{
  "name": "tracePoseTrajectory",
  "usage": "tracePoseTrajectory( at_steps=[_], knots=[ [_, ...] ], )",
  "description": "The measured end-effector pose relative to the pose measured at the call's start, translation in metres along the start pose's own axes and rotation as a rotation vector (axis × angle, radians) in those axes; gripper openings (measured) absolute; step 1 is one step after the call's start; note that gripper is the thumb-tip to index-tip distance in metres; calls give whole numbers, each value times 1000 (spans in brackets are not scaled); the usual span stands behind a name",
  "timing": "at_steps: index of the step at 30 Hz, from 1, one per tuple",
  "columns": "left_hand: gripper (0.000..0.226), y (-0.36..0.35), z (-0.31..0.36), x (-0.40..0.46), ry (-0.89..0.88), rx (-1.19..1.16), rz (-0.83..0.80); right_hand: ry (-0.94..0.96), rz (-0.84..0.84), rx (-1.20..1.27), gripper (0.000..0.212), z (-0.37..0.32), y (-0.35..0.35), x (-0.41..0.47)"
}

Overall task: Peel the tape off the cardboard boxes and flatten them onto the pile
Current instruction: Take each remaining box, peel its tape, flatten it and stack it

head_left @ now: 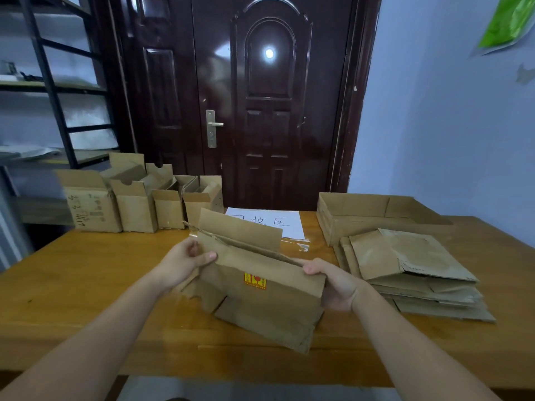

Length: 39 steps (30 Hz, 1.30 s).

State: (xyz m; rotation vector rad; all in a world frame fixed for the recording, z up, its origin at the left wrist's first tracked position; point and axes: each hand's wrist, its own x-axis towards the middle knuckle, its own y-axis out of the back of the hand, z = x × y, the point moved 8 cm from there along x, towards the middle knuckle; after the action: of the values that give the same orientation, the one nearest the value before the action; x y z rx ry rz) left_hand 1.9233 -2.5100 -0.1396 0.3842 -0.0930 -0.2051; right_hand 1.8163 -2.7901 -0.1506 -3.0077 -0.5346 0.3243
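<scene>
both hands were holding one box (pixel 260 287) over the table (pixel 86 285), left grip (pixel 185 263) pinching its top edge, right grip (pixel 333 285) wrapped round its right end. flat pile (pixel 417 273) on the right already had several; four boxes (pixel 139 204) stood untouched at back left, so roughly halfway i'd guess.

The surface (pixel 86 273) is glossy orange-brown wood. The held box (pixel 260 287) is plain tan cardboard with one small yellow-and-red label (pixel 254 281) on its near face. The row of open boxes (pixel 139 204) at the far-left edge is the same tan; the leftmost carries dark handwritten marks. The flattened pile (pixel 411 270) at the right edge is duller grey-brown. The paper sheet (pixel 269 222) is white with black characters. The door (pixel 260 96) is glossy dark brown; the wall (pixel 448 125) is pale blue.
</scene>
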Motion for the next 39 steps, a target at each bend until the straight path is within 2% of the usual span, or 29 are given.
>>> tracePoseTrajectory(
  at_steps=[2, 5, 7, 8, 10, 12, 13, 15, 16, 17, 20, 23, 28, 31, 34, 39],
  knots=[
    [35, 7, 2, -3, -13, -48, 70, 65, 121, 73, 46, -8, 10, 1],
    [38, 22, -4, -4, 12, -36, 207, 150, 170, 265, 65, -15, 23, 3],
    [46, 29, 0, -7, 18, -53, 280, 203, 220, 279, 63, -22, 30, 5],
    [53, 30, 2, -8, 15, -55, 296, 240, 276, 221, 57, -26, 37, 6],
    [72, 25, 9, -6, 14, -47, 251, 300, 429, 6, 72, -36, 47, 3],
    [97, 17, 16, -8, -20, -75, 158, 342, 457, -191, 74, -47, 49, 3],
    [100, 15, 19, -9, -52, -75, 121, 345, 417, -241, 70, -50, 48, 4],
    [86, 13, 27, -11, -131, 3, 52, 271, 292, -322, 83, -48, 46, 6],
    [80, 11, 28, -13, -134, 57, -7, 202, 223, -392, 98, -45, 42, 7],
    [83, 7, 25, -13, -114, 93, -80, 133, 170, -468, 112, -41, 40, 8],
    [127, -3, 6, -12, 16, 126, -329, -17, 133, -630, 128, -33, 45, 10],
    [143, -14, -7, -18, 116, 255, -515, -105, 136, -731, 135, -33, 53, 13],
    [155, -24, -11, -7, 203, 513, -506, -257, 92, -822, 130, -26, 54, 24],
    [161, -26, -21, 5, 234, 609, -478, -332, 40, -870, 139, -13, 53, 32],
    [156, -31, -30, 13, 264, 669, -467, -362, 107, -1024, 146, 3, 60, 43],
    [145, -40, -27, 23, 344, 815, -532, -427, 105, -1249, 137, 14, 71, 60]
  ],
)
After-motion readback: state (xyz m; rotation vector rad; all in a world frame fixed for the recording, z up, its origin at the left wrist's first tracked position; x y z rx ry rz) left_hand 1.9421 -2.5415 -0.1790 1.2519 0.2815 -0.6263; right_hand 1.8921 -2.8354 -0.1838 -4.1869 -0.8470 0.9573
